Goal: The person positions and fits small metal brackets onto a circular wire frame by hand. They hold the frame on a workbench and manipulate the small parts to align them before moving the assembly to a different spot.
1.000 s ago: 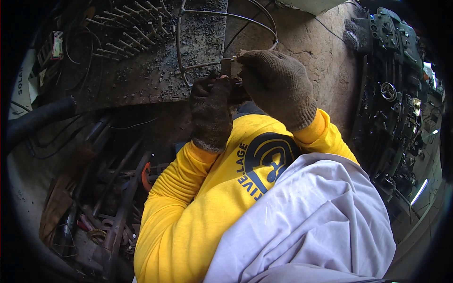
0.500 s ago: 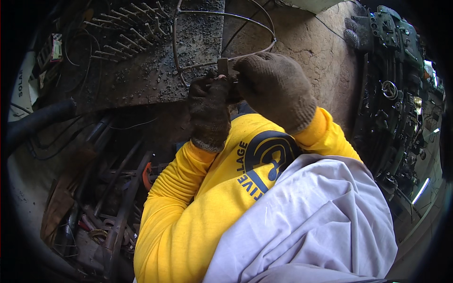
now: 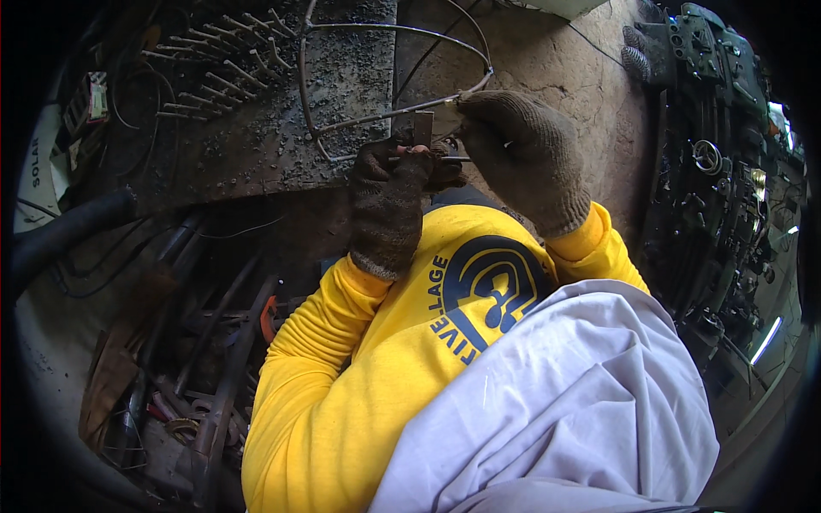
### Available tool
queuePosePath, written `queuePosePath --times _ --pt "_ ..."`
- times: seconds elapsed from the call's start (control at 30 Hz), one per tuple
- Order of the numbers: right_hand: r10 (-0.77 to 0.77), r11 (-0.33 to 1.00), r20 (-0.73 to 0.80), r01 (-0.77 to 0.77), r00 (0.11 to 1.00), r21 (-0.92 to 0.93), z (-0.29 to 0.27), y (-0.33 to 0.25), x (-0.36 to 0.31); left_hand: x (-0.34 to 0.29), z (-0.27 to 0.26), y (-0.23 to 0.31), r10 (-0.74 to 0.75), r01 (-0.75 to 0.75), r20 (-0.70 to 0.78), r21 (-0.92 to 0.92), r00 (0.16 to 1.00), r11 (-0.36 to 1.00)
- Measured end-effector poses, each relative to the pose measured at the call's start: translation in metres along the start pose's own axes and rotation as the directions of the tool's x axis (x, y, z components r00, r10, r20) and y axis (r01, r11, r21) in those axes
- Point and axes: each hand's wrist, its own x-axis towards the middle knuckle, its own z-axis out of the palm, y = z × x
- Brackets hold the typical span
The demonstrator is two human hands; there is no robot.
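Note:
My left hand (image 3: pixel 386 205), in a dark, grimy work glove, is closed on a small flat metal strip (image 3: pixel 422 128) that stands up from between the fingers. A thin metal rod (image 3: pixel 457 159) shows between my hands. My right hand (image 3: pixel 528 158), in a brown knitted glove, is curled beside the left; what its fingers hold, if anything, is hidden. Just beyond the hands, a frame of bent metal rod (image 3: pixel 395 27) with a curved outline and crossbars rests partly over the bench. One of its bars runs to the right fingertips; whether they touch cannot be made out.
The dark workbench (image 3: pixel 282 162) is strewn with grit. Several short metal rods (image 3: pixel 227 81) lie in rows at its far left. A thick black hose (image 3: pixel 77 224) crosses at left, above metal scrap (image 3: pixel 192 410). Dark green machinery (image 3: pixel 714 103) stands at right.
My right hand has drawn slightly right, away from the left, uncovering the thin rod. The left hand and metal strip have shifted slightly right. The frame appears slightly further left.

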Motion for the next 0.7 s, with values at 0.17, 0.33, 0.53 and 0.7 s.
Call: queuePosePath --times 0.17,0.33,0.53,0.7 --pt "-0.04 0.999 -0.038 0.041 0.998 0.035 0.004 0.002 0.001 -0.003 0.002 0.01 -0.035 0.038 0.036 -0.087 0.999 0.996" --pt "-0.09 0.994 0.049 0.093 0.995 -0.06 0.01 -0.01 0.008 -0.012 -0.006 0.012 0.014 -0.024 -0.045 -0.213 0.999 0.977" --pt "-0.138 0.971 0.108 0.156 0.984 -0.182 0.019 -0.019 0.014 -0.021 -0.023 0.004 0.042 -0.051 -0.116 -0.074 0.992 0.996" --pt "-0.153 0.953 0.098 0.173 0.983 -0.247 0.025 -0.022 0.015 -0.023 -0.029 0.001 0.091 -0.094 -0.083 -0.031 0.992 0.995"
